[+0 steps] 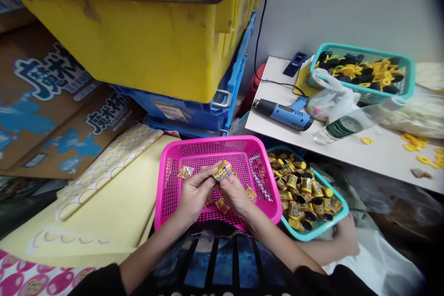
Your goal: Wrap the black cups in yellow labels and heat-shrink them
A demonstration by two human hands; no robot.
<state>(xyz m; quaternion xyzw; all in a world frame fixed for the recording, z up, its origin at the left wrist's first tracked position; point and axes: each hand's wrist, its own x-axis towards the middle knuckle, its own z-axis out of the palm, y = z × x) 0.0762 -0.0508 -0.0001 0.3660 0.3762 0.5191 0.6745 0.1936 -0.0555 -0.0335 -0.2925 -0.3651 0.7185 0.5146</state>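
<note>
My left hand (pixel 194 193) and my right hand (pixel 235 193) meet over a pink plastic basket (pixel 166 180) on my lap. Both pinch the same small yellow-orange wrapped item (pixel 224 170) between their fingertips. A few similar wrapped pieces lie in the basket, one (pixel 186 172) to the left of my hands and others (pixel 222 205) partly hidden under them. Just to the right sits a teal basket (pixel 342 210) filled with several yellow-wrapped and black pieces.
A white table (pixel 381 152) on the right holds a blue heat gun (pixel 284 113), a clear bottle (pixel 347 126), a plastic bag and a second teal basket (pixel 407 74) of yellow and black parts. Yellow and blue crates (pixel 156 51) and cardboard boxes stack behind. Yellow sheets (pixel 104 208) lie left.
</note>
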